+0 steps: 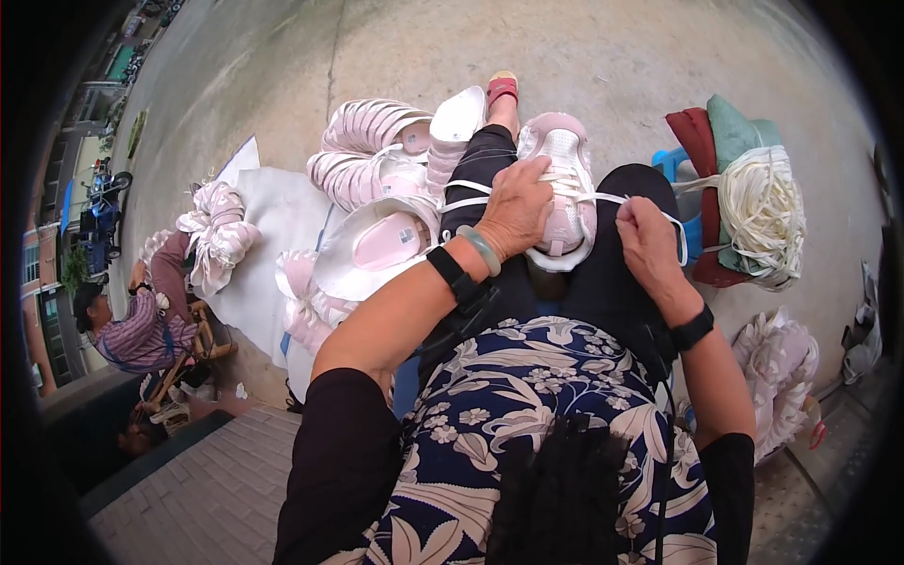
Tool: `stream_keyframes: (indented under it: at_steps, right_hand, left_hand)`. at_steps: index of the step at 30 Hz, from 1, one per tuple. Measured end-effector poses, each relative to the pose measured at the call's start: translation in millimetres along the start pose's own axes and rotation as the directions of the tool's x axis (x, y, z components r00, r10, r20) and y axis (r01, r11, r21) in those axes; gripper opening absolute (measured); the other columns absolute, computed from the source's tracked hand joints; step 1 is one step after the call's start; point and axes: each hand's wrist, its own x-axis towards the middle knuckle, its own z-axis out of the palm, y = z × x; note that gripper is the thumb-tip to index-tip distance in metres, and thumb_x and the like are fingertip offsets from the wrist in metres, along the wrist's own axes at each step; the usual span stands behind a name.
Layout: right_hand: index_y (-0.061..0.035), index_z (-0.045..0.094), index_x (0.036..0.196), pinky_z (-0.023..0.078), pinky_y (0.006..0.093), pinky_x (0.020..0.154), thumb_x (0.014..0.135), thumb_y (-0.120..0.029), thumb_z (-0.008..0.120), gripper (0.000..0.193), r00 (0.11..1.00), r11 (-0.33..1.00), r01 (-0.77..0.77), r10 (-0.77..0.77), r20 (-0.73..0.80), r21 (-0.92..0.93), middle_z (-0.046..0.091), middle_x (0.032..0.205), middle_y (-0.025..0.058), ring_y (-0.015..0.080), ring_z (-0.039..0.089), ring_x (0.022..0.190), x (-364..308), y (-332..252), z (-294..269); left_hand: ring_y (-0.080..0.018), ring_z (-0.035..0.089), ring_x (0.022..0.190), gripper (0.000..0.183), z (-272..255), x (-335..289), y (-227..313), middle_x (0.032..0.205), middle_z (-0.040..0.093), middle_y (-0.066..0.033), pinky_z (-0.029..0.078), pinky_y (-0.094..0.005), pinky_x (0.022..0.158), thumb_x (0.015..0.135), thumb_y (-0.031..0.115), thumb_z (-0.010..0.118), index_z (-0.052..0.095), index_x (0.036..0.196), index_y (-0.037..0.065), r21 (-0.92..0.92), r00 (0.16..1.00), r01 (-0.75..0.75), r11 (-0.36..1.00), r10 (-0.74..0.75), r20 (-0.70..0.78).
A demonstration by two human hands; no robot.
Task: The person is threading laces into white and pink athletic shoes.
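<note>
A pink and white sneaker upper point(566, 202) lies across my thighs, its toe pointing away from me. White shoelace point(603, 197) runs through its eyelets, and loose ends stretch out to both sides. My left hand point(517, 207) is closed on the upper's left side, fingers bent over the lacing. To the right of the upper, my right hand point(649, 239) pinches the lace that comes out of the eyelets, with its end hanging past the fingers. Part of the left side of the upper is hidden under my left hand.
Nested pink and white uppers point(372, 155) stand to my left. A tied bundle of uppers point(218, 226) lies beyond on a white sheet point(268, 247). A hank of white laces point(761, 212) hangs over cloths at right, above more uppers point(780, 372). Another person point(141, 325) sits far left.
</note>
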Motion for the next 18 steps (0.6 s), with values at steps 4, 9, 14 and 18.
stream_keyframes:
  at_steps: [4, 9, 14, 18]
  right_hand:
    - [-0.0060, 0.052, 0.083, 0.044, 0.0400, 0.062, 0.076, -0.006, 0.059, 0.009, 0.993, 0.992, 0.116, -0.115, 0.006, -0.045, 0.051, 0.077, 0.0124, 0.0322, 0.055, 0.071, -4, -6, -5]
    - [-0.0070, 0.054, 0.085, 0.046, 0.0400, 0.061, 0.073, -0.005, 0.060, 0.014, 0.970, 0.967, 0.245, -0.245, 0.006, -0.064, 0.051, 0.079, 0.0120, 0.0318, 0.056, 0.071, 13, -18, 30]
    - [-0.0063, 0.054, 0.082, 0.046, 0.0409, 0.060, 0.072, -0.006, 0.059, 0.011, 0.977, 0.956, 0.211, -0.212, 0.018, -0.205, 0.053, 0.079, 0.0124, 0.0312, 0.057, 0.071, 23, -19, 56]
    - [-0.0067, 0.054, 0.080, 0.042, 0.0412, 0.060, 0.070, -0.007, 0.059, 0.011, 0.978, 0.918, 0.211, -0.196, 0.077, -0.336, 0.054, 0.078, 0.0118, 0.0300, 0.058, 0.071, 26, -25, 57]
  left_hand:
    - [-0.0353, 0.048, 0.107, 0.013, 4, 0, -1, 0.118, 0.050, -0.0189, 0.038, -0.0419, 0.090, 0.072, 0.011, 0.059, 0.059, 0.079, 0.000, -0.027, 0.999, 0.032, 0.999, -0.032, 0.003]
    - [-0.0353, 0.048, 0.107, 0.010, 1, 7, 11, 0.119, 0.050, -0.0196, 0.039, -0.0424, 0.086, 0.073, 0.009, 0.057, 0.059, 0.077, 0.001, 0.064, 0.991, 0.085, 0.994, -0.091, 0.097]
    - [-0.0354, 0.048, 0.107, 0.010, 2, 4, 8, 0.120, 0.050, -0.0201, 0.040, -0.0428, 0.084, 0.072, 0.008, 0.056, 0.059, 0.079, 0.001, 0.075, 0.997, 0.055, 0.996, -0.059, 0.048]
    - [-0.0353, 0.047, 0.108, 0.010, 4, 6, 12, 0.121, 0.049, -0.0202, 0.039, -0.0433, 0.085, 0.072, 0.007, 0.055, 0.059, 0.079, 0.001, 0.096, 0.991, 0.092, 0.991, -0.101, 0.090]
